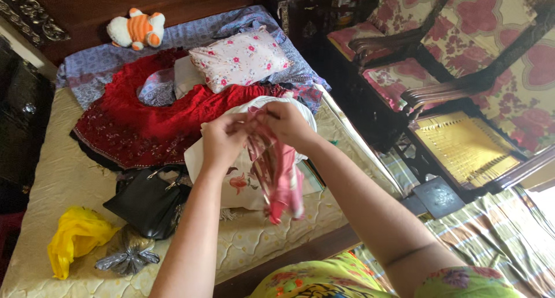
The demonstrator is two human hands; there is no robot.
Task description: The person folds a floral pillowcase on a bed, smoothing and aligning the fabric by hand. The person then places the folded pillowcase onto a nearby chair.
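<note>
- Now, the bed (69, 176) carries a red garment (133, 121) at ten o'clock of the hands.
- Both left hand (222, 142) and right hand (286, 124) pinch the pink cloth (280, 176), hanging at center.
- Its loose end may slip if the fingers relax, I think.

Over a cream quilted mattress (69, 176), the left hand (222, 141) and the right hand (289, 124) are raised close together, both gripping the top of a bunched pink striped cloth (280, 179) that hangs down between them. Beneath it lies a white printed pillow (245, 185), with a black handbag (149, 202) just beside it. A red embroidered garment (133, 121) spreads behind, a floral pillow (240, 58) resting on it. A yellow plastic bag (75, 234) and a silver crumpled bag (127, 256) lie near the mattress edge. An orange-and-white plush toy (137, 29) sits at the headboard.
</note>
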